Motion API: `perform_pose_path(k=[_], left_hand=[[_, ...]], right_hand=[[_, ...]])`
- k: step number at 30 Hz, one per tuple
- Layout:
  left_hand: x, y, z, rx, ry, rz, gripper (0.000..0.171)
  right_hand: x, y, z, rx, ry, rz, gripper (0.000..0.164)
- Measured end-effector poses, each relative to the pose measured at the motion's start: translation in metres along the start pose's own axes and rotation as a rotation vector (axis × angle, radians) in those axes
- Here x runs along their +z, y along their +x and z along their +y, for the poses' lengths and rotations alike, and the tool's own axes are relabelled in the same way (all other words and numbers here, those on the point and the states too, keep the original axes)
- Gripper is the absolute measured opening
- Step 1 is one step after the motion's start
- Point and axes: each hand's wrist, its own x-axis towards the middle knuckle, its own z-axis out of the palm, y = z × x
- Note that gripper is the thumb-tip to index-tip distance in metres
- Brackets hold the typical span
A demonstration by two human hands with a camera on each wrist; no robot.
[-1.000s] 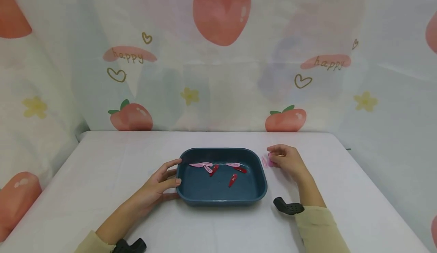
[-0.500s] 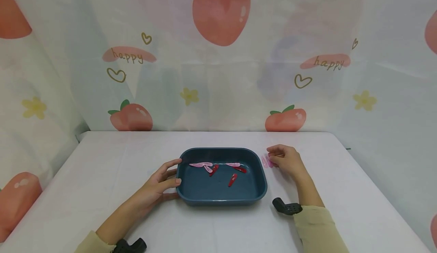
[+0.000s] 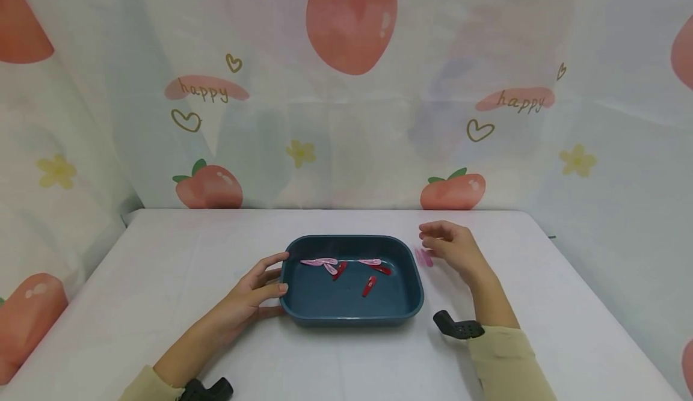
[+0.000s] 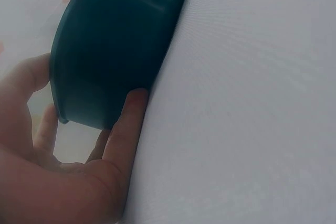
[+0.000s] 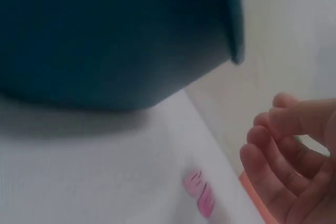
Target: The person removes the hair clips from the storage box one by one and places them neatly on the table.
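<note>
A dark blue rectangular tray (image 3: 352, 318) stands mid-table, with several pink snap hair clips (image 3: 319, 262) and red snap hair clips (image 3: 369, 286) lying inside. My left hand (image 3: 254, 290) rests against its left end, fingers spread; in the left wrist view the fingertips touch the tray's wall (image 4: 110, 51) and rim. Right of the tray, pink hair clips (image 3: 424, 258) lie side by side on the white cloth, seen also in the right wrist view as two-toned pink clips (image 5: 199, 191). Just above them hovers my right hand (image 3: 452, 247), fingers loosely bent, nothing visible between them.
A white cloth covers the table (image 3: 216, 238). Behind it hangs a printed curtain (image 3: 368, 124) with fruit, hearts and flowers. Black wrist devices sit at both sleeves, the right one (image 3: 457, 327) close over the cloth.
My right hand has risen slightly up and away from the pink clips, which now show uncovered on the cloth. The left hand and the tray have stayed put.
</note>
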Motion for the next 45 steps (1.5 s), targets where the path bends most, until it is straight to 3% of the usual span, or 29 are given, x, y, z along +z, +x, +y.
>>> perform_pose_path(k=[6,14,20,37,45], left_hand=[[0.0,0.0,0.0,-0.008,0.003,0.014,0.063],[0.001,0.001,-0.001,-0.014,0.005,0.022,0.062],[0.0,0.001,0.0,-0.005,-0.001,0.009,0.062],[0.0,0.002,-0.001,-0.013,-0.005,0.02,0.062],[0.0,0.001,0.0,-0.013,0.008,0.021,0.063]], right_hand=[[0.003,-0.004,-0.02,-0.032,0.075,-0.03,0.039],[0.013,-0.013,-0.047,-0.147,0.075,-0.077,0.037],[0.027,-0.016,-0.059,-0.187,0.093,-0.124,0.033],[0.062,-0.016,-0.061,-0.18,0.095,-0.252,0.034],[0.07,-0.017,-0.061,-0.188,0.109,-0.272,0.034]])
